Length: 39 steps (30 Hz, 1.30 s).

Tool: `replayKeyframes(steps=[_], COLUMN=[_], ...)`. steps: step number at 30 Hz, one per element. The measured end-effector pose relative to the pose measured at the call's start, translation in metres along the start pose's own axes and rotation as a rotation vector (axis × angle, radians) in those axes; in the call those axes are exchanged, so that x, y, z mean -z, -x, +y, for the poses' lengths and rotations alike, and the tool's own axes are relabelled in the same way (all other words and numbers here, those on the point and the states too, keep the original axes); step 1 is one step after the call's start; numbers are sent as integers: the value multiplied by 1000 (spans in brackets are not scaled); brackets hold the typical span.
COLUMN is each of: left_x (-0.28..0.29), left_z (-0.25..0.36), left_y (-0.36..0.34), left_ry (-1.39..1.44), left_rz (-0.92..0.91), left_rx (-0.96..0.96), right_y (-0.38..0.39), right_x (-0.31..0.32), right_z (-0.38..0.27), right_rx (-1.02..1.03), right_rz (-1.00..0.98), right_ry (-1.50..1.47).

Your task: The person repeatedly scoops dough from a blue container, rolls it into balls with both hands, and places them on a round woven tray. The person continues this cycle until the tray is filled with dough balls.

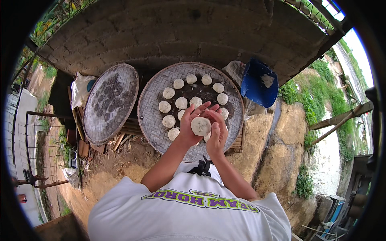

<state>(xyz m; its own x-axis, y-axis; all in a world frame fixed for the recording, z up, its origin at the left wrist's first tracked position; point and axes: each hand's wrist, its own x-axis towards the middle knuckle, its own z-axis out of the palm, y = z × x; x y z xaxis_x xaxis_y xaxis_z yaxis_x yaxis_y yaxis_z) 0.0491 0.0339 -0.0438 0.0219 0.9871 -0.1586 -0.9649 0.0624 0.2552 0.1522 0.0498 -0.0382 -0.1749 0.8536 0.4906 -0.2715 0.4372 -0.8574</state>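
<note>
A pale, speckled dough-like ball point(201, 126) rests between my two cupped hands, above the near part of a round woven tray point(149, 120). Its left side lies against the palm of my left hand point(187, 127), whose fingers point up and away. My right hand point(218, 134) curves around the other side, with the thumb raised close to the ball. Several similar balls, such as one at the far edge of the group point(191, 78), sit in rough rings on the tray's dark, stained middle. My hands and forearms hide some of those nearest me.
At the left leans a second woven tray point(112, 102) with dark round marks. A blue plastic container point(259, 84) with whitish residue stands at the far right of the round tray. A block wall point(173, 34) rises behind, and a white bag point(81, 90) hangs at the left.
</note>
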Motion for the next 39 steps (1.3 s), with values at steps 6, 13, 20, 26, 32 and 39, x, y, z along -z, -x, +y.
replayKeyframes(steps=[6,13,20,26,32,39], left_x=[-12,46,85,117,161,211], left_z=[11,36,33,20,-15,-16], left_y=[-24,13,10,-16,-93,-187], left_ry=[-267,80,-77,-243,-1145,-1205], left_rz=[388,36,438,612,600,444], left_rx=[-201,267,180,59,-131,42], right_y=[-18,28,16,13,-6,-46], right_x=[-6,-21,-11,5,42,89], right_z=[9,19,69,104,183,293], right_rx=[-467,-4,-517,-604,-1196,-980], right_rz=[92,-262,-183,-207,75,-109], right_ry=[-191,200,22,117,-403,185])
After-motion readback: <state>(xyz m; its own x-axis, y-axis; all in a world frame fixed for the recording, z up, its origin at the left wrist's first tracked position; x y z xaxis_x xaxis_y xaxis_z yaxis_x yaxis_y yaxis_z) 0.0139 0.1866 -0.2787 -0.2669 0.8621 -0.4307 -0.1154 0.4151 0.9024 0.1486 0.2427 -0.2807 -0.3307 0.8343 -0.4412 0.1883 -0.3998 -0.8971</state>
